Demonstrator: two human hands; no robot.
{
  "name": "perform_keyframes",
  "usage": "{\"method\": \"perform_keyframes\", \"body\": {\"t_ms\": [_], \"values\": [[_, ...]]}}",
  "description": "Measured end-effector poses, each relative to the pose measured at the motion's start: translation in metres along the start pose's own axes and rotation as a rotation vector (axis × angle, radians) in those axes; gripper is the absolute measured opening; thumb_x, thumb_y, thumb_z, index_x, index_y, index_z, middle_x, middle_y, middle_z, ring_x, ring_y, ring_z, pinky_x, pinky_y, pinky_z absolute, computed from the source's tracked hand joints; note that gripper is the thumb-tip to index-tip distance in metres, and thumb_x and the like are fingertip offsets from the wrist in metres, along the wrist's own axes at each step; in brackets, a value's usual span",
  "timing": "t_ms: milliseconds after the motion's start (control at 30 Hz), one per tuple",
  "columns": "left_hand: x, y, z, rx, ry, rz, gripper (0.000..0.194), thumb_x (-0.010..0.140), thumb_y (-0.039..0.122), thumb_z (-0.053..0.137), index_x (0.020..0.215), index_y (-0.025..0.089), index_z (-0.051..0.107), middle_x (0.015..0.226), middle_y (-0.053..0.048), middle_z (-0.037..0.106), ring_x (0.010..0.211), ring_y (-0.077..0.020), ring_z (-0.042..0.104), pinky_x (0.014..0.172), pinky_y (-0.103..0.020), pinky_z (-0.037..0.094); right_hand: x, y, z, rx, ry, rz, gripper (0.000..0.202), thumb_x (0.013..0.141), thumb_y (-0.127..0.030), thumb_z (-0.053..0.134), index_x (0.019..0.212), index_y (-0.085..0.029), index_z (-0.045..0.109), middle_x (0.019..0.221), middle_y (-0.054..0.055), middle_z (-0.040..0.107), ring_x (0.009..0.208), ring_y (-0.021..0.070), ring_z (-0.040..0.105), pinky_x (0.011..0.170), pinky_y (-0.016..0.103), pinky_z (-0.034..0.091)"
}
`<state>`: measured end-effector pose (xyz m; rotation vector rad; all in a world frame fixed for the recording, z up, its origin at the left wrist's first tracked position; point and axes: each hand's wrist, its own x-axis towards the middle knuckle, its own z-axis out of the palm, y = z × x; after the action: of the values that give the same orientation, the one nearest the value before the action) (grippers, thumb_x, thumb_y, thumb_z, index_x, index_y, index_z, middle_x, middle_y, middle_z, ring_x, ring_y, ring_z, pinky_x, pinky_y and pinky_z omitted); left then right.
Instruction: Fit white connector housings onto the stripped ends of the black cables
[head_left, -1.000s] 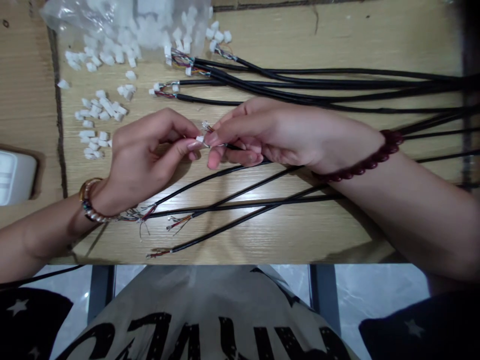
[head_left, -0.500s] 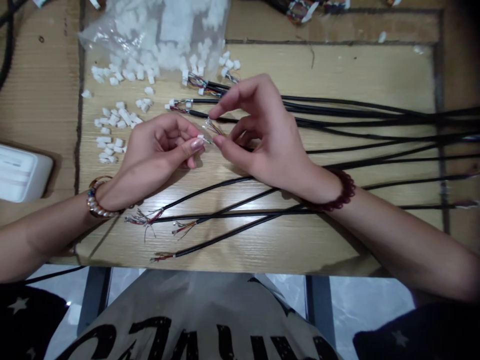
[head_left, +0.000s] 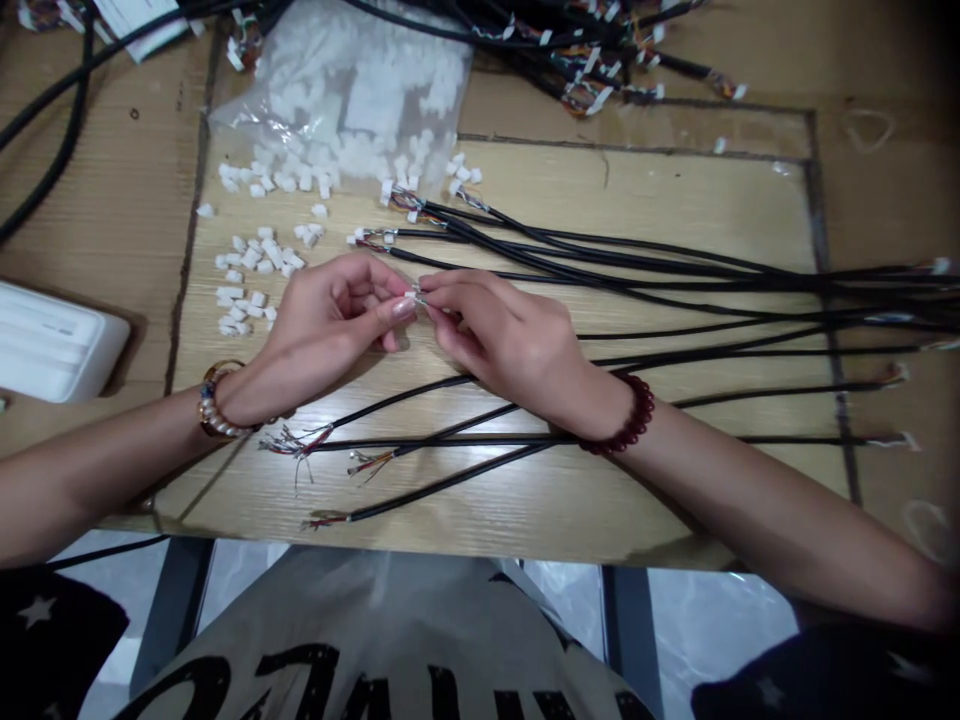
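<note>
My left hand (head_left: 334,310) pinches a small white connector housing (head_left: 410,295) between thumb and forefinger. Just to its right, my right hand (head_left: 510,335) has its fingertips closed on the thin wires (head_left: 422,301) of a black cable, right at the connector. The fingers cover most of these wires, and how deep they sit in the housing cannot be seen. Below the hands lie black cables with bare fanned-out wire ends (head_left: 371,461). Above them, other black cables (head_left: 525,250) carry white connectors (head_left: 387,192) on their wires.
Loose white connector housings (head_left: 262,255) lie in small heaps at the left, below a clear plastic bag (head_left: 375,100) full of them. A bundle of finished-looking cables (head_left: 592,60) rests at the back. A white box-shaped device (head_left: 60,340) sits at the left edge.
My right hand's raised forefinger has come down, and its fingers have closed on the wires by the connector. My left hand keeps its pinch. The camera view has shifted, showing more of the back.
</note>
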<state>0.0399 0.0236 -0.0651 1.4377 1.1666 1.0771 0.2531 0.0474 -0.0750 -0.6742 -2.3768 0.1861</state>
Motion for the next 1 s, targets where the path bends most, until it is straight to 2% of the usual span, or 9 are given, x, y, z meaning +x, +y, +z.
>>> {"method": "perform_keyframes", "body": {"t_ms": [167,300,400,500,667,867,1000], "values": [[-0.002,-0.001,0.002,0.015,0.018,0.043,0.024,0.088,0.042,0.083,0.086,0.020,0.072,0.081,-0.003,0.078,0.059,-0.0118,0.070,0.054,-0.023,0.057,0.001,-0.003,-0.002,0.078,-0.025,0.080,0.019,0.108,-0.023,0.049,0.105,-0.016,0.066,0.104,0.010,0.078,0.089,0.0172,0.073,0.075,0.027,0.054],[-0.005,-0.004,0.000,0.104,0.036,0.098,0.019,0.090,0.039,0.081,0.090,0.022,0.073,0.079,-0.001,0.077,0.059,-0.0114,0.069,0.055,-0.022,0.055,0.006,-0.004,-0.004,0.327,-0.050,0.268,0.019,0.105,-0.026,0.056,0.098,-0.015,0.069,0.096,0.007,0.077,0.085,0.0166,0.070,0.075,0.027,0.050],[-0.006,-0.008,-0.006,0.227,0.016,0.160,0.011,0.095,0.035,0.076,0.096,0.024,0.076,0.080,0.000,0.077,0.063,-0.0121,0.070,0.058,-0.023,0.054,0.009,-0.003,-0.005,0.541,-0.074,0.422,0.023,0.102,-0.035,0.061,0.095,-0.015,0.071,0.090,0.006,0.076,0.077,0.0159,0.067,0.070,0.027,0.047],[-0.007,-0.011,-0.012,0.324,-0.010,0.219,0.010,0.097,0.035,0.074,0.099,0.026,0.078,0.081,0.000,0.077,0.068,-0.0132,0.071,0.060,-0.024,0.053,0.010,-0.001,-0.005,0.640,-0.113,0.478,0.026,0.100,-0.040,0.063,0.094,-0.017,0.071,0.090,0.005,0.076,0.076,0.0163,0.065,0.068,0.027,0.047],[-0.007,-0.014,-0.015,0.381,-0.021,0.255,0.012,0.098,0.036,0.072,0.103,0.027,0.078,0.084,-0.001,0.078,0.070,-0.0144,0.071,0.063,-0.026,0.053,0.010,-0.003,-0.008,0.564,-0.123,0.438,0.020,0.102,-0.031,0.058,0.095,-0.016,0.070,0.098,0.007,0.078,0.081,0.0164,0.067,0.070,0.027,0.047],[-0.008,-0.010,-0.015,0.446,-0.034,0.250,0.013,0.100,0.036,0.069,0.103,0.026,0.076,0.085,-0.001,0.077,0.072,-0.0160,0.071,0.065,-0.029,0.054,0.007,-0.003,-0.007,0.405,-0.121,0.245,0.018,0.103,-0.020,0.051,0.097,-0.017,0.068,0.120,0.008,0.079,0.096,0.0185,0.074,0.081,0.029,0.050],[-0.009,-0.003,-0.013,0.616,-0.026,0.401,0.006,0.099,0.025,0.068,0.097,0.023,0.074,0.085,-0.001,0.078,0.075,-0.0170,0.072,0.070,-0.030,0.055,0.004,-0.003,-0.005,0.340,-0.106,0.174,0.020,0.106,-0.023,0.049,0.106,-0.016,0.067,0.129,0.010,0.077,0.104,0.0200,0.076,0.084,0.030,0.053]]}}
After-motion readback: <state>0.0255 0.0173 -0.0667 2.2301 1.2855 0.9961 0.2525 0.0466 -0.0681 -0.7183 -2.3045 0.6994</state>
